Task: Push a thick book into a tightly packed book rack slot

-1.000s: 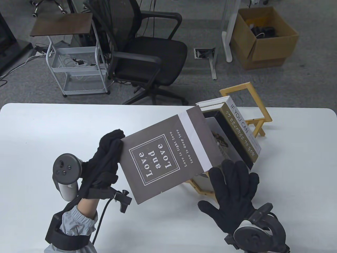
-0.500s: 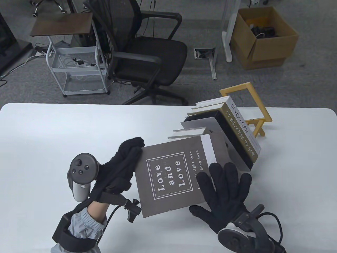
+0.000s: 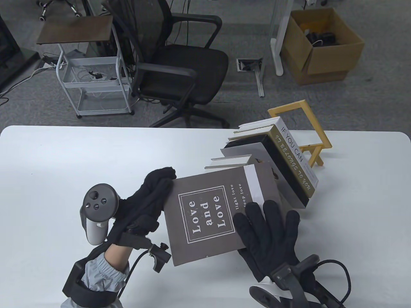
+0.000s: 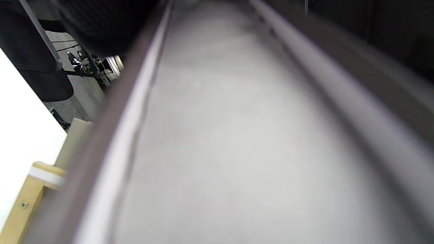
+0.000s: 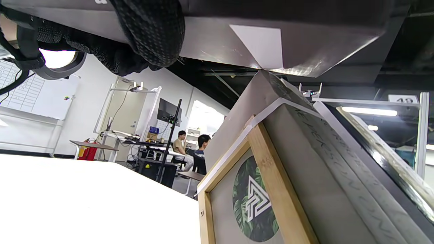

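The thick grey book (image 3: 218, 211) lies tilted, cover up, its far end resting on the row of leaning books (image 3: 273, 154) in the wooden rack (image 3: 316, 134). The left hand (image 3: 144, 205) grips the book's near-left edge — fingers curled around it, thumb side below. The right hand (image 3: 273, 231) lies flat on the cover's right part, fingers spread and pressing, closed around nothing. Just beyond its fingertips stand the rack's packed books — a gold-spined one (image 3: 293, 160) farthest out. Everything sits on the white table (image 3: 48, 176).
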### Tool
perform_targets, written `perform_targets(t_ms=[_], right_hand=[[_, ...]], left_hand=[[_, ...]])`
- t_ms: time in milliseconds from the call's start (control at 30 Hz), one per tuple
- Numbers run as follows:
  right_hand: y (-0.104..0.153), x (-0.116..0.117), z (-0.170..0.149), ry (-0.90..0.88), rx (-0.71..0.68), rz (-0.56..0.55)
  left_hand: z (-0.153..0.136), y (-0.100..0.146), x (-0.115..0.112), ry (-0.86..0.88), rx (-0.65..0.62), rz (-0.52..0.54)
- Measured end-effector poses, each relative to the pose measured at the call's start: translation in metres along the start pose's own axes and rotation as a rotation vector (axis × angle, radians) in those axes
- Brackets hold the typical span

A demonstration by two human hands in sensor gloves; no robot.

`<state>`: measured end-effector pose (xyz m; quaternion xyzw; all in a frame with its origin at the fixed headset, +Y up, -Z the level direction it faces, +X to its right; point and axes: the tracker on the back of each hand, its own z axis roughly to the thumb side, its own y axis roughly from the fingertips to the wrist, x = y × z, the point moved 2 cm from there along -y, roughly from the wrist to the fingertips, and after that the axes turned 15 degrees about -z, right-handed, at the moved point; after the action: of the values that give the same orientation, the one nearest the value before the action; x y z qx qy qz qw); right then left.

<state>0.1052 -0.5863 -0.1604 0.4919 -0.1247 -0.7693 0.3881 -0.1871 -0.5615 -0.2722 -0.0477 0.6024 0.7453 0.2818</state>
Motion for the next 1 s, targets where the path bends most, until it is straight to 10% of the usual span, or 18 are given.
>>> perform_targets(t_ms=[433, 733, 1000], right_hand=[[0.000, -0.005, -0.003, 0.086, 0.021, -0.163], [0.002, -0.020, -0.026, 0.019, 0.107, -0.304], [0.004, -0.025, -0.058, -0.280, 0.218, -0.356]], left_hand=[[0.011, 0.011, 0.002, -0.096, -0.107, 0.087], [0.005, 0.034, -0.006, -0.480, -0.158, 0.297], [-0.010, 0.043, -0.043, -0.911, -0.055, 0.203]])
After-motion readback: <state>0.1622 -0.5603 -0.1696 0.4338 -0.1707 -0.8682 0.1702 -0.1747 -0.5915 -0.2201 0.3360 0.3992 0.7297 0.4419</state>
